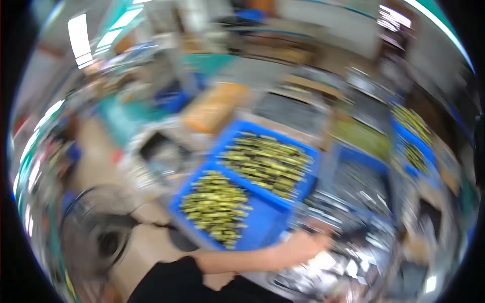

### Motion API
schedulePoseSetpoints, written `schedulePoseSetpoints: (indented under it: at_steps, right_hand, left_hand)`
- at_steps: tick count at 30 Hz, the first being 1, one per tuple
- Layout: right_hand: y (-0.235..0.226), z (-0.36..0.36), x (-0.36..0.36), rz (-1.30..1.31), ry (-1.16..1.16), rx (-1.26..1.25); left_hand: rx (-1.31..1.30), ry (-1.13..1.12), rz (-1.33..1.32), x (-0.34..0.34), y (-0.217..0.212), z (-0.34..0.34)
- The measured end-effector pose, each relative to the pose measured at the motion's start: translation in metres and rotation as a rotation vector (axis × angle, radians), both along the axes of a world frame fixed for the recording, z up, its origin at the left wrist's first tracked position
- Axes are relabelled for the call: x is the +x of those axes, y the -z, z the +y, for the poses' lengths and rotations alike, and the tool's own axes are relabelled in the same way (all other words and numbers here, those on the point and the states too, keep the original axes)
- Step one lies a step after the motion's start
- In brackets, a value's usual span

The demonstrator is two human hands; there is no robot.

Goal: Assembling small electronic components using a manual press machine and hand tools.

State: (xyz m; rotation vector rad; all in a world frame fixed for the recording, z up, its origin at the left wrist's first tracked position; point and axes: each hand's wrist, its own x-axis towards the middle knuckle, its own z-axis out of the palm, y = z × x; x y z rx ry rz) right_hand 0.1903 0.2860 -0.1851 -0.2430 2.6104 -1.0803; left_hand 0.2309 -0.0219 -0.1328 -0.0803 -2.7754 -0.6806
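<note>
The whole view is smeared by motion. My left hand (309,246) reaches right from a black sleeve, over a heap of shiny silvery pieces (323,275) on the work surface. Its fingers are too blurred to show whether they hold anything. A skin-coloured patch at the lower edge, beside the shiny pieces, seems to be my right hand (348,294); its fingers cannot be made out. Just beyond my left forearm is a blue tray (265,222) with many small yellow-and-dark pieces (214,207) in its left part. Another blue tray (314,169) behind it holds rows of similar pieces (265,162).
A blue bin (376,174) with grey contents stands on the right, with more blue trays (399,135) beyond. An orange-brown package (214,107) and a white sack-like container (136,151) are behind to the left. A round fan-like object (103,235) stands on the left floor.
</note>
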Motion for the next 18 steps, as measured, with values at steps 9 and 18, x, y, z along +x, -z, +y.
schedulePoseSetpoints:
  at_steps: [9, 18]
  right_hand:
    - [-0.013, -0.034, -0.007, 0.212, -0.275, -0.191]
    - [0.005, -0.023, -0.018, 0.816, -0.310, 0.122]
  left_hand:
    - [-0.154, -0.439, -0.562, -0.021, -0.053, -0.006]
    - [0.179, -0.485, -0.227, -0.005, -0.070, 0.027]
